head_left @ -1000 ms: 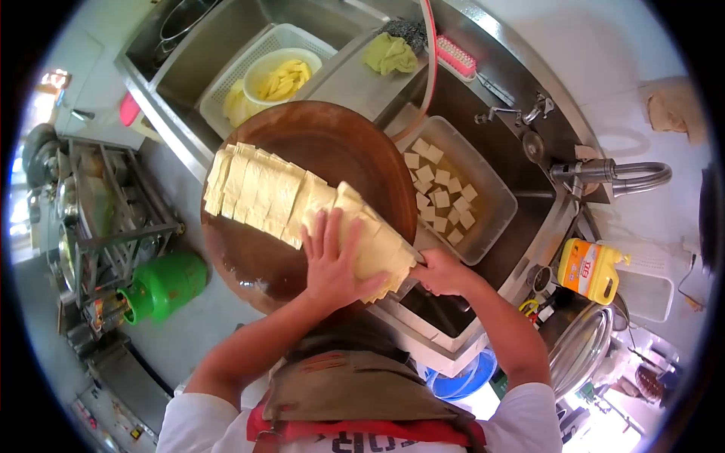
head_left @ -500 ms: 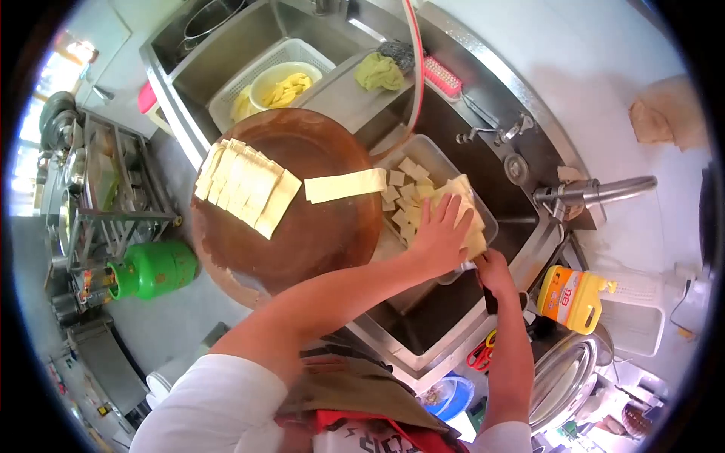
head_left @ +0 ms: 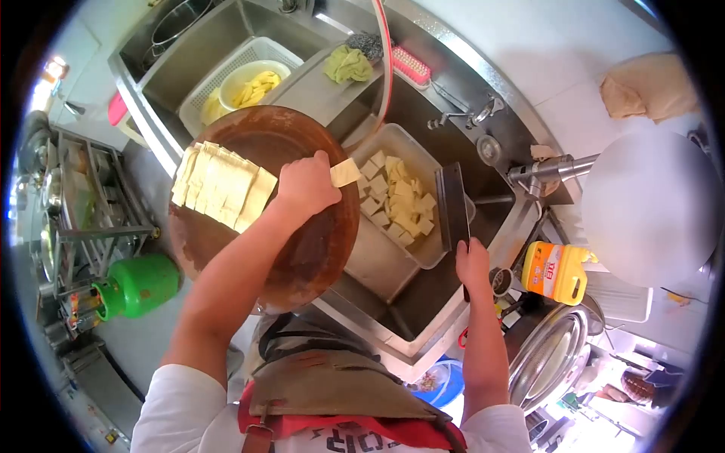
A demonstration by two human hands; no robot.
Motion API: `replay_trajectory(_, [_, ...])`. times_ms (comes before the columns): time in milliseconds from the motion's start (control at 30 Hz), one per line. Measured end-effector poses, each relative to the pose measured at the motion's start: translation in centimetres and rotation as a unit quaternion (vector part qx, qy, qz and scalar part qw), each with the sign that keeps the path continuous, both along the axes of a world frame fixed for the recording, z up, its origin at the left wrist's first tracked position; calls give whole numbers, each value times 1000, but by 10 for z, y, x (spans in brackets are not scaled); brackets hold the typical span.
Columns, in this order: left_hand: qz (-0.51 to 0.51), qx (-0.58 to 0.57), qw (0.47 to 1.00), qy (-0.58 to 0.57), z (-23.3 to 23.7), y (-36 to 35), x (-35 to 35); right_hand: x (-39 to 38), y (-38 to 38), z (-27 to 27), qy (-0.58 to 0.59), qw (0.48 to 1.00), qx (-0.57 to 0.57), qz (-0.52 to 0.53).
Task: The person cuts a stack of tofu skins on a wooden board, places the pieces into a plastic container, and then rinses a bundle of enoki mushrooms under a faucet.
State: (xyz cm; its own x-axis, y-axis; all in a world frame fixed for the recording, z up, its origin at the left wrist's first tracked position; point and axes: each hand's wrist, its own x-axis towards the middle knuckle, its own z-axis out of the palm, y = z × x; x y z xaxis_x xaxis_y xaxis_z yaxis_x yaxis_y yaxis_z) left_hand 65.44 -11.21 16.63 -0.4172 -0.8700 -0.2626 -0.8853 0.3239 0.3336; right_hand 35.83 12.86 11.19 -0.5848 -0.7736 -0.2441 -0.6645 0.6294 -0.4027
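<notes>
My left hand is closed over a flat strip of tofu on the round brown chopping block; one end sticks out past the fingers toward the right. Left of that hand lies an overlapping row of pale yellow tofu strips. A cleaver is gripped by its handle in my right hand, its broad blade raised along the right side of a clear plastic tub. Cut tofu pieces fill part of that tub, which rests at the sink.
The steel double sink holds a white basket with a bowl of yellow pieces. A hose, green cloth and pink brush are behind. A yellow jug stands right, a green gas cylinder left.
My left hand has left the tub and moved left onto the separate strip. The pieces under it now lie in the tub. The cleaver blade has come up into plain view at the tub's right.
</notes>
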Motion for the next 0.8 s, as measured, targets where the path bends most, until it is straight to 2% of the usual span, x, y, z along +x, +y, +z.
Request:
replay_trajectory(67, [-5,-6,1000,24,-3,1,6,-5,14,-11,-41,997,-65,3])
replay_trajectory(100, [-5,-13,999,33,0,0,11,7,8,7,-87,994,-55,-33])
replay_trajectory(167, [57,-31,991,114,15,9,32,36,-8,48,-195,976,-37,-95])
replay_trajectory(200, [86,-52,982,157,17,11,52,53,-19,63,-269,958,-54,-86])
replay_trajectory(233, [140,4,977,162,27,12,72,68,-31,72,-343,934,-70,-76])
replay_trajectory(267, [170,-49,973,148,24,13,97,82,-45,73,-387,918,-63,-54])
replay_trajectory(300, [194,-98,966,138,21,14,119,98,-60,67,-416,907,-53,-33])
replay_trajectory(367, [282,-72,948,131,21,17,156,125,-95,56,-454,890,-33,2])
replay_trajectory(400, [233,-129,959,95,-5,14,182,138,-112,49,-458,888,-19,26])
replay_trajectory(433, [214,-186,957,56,-11,16,194,150,-129,45,-460,887,-4,50])
replay_trajectory(500, [206,-314,923,79,-7,12,204,170,-154,50,-419,905,14,76])
replay_trajectory(633, [250,-248,928,119,-37,-40,239,187,-174,60,-336,935,59,99])
replay_trajectory(800, [275,-111,946,132,-11,-52,231,201,-164,54,-295,945,97,106])
